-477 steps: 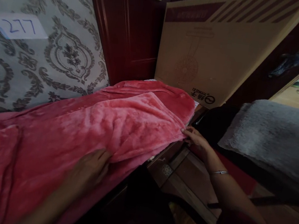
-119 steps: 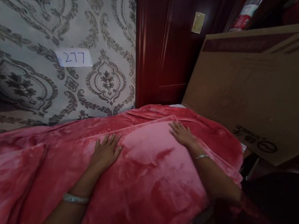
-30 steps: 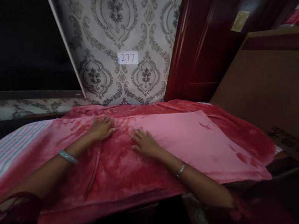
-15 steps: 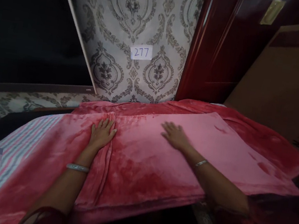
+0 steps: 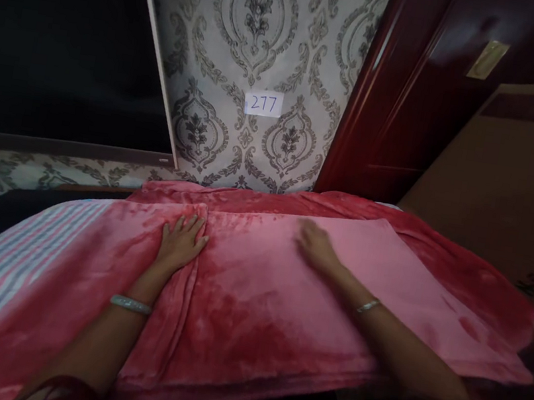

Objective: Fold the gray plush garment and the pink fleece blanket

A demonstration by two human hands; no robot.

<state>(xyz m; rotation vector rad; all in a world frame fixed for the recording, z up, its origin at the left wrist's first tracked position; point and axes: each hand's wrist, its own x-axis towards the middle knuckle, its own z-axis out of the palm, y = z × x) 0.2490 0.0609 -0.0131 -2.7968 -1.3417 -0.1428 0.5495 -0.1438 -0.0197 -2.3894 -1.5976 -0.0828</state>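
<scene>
A folded pink-red plush blanket point(image 5: 245, 277) lies spread in front of me, its nap dark red in patches and paler elsewhere. My left hand point(image 5: 183, 240) rests flat on it with fingers spread, beside a folded edge that runs toward me. Farther right, my right hand point(image 5: 317, 246) is over the pale part of the blanket, palm down. Motion blurs its fingers, but they look stretched out and grip nothing. Each wrist wears a bracelet.
A striped cloth point(image 5: 45, 240) shows at the left beside the blanket. Behind stand a dark screen point(image 5: 68, 50) and a patterned wall with a "277" label point(image 5: 264, 103). A dark red door point(image 5: 407, 100) and a large cardboard box point(image 5: 511, 176) are at the right.
My right hand has shifted slightly right over the blanket, its fingers now more blurred. My left hand stays at the fold. The camera view has tilted a little.
</scene>
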